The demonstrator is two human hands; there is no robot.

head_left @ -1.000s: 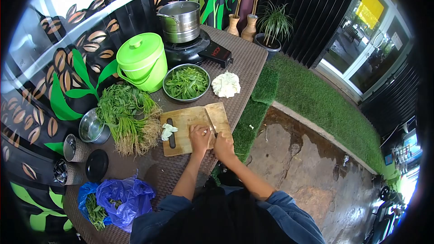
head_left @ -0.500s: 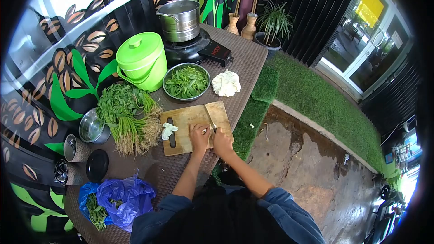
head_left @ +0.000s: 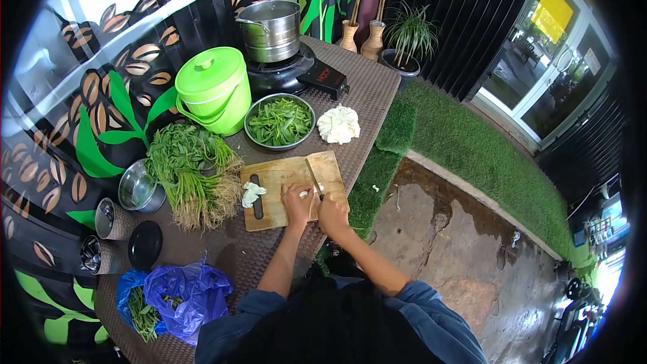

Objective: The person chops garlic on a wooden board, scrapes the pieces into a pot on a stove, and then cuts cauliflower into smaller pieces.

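Note:
On the wooden cutting board (head_left: 276, 175) my right hand (head_left: 333, 214) is closed around the handle of a knife (head_left: 314, 174), its blade pointing away from me. Beside it, my left hand (head_left: 296, 206) has its fingers bent over a small white piece (head_left: 303, 194), close to the blade. Another white bit (head_left: 321, 187) lies right by the knife. A larger white, crumpled-looking piece (head_left: 253, 194) rests near the board's handle slot. Past the board sits a white, ruffled, cauliflower-like clump (head_left: 338, 125).
Behind the board are a bowl of cut greens (head_left: 280, 123), a lidded green bucket (head_left: 214, 91) and a steel pot (head_left: 271, 30) on a gas stove (head_left: 286, 75). To the left lie rooted greens (head_left: 192, 168), a metal bowl (head_left: 141, 189) and a blue plastic bag (head_left: 192, 300).
The knife blade has shifted slightly, and a white bit now shows beside it. Both hands stay nearly in place on the board.

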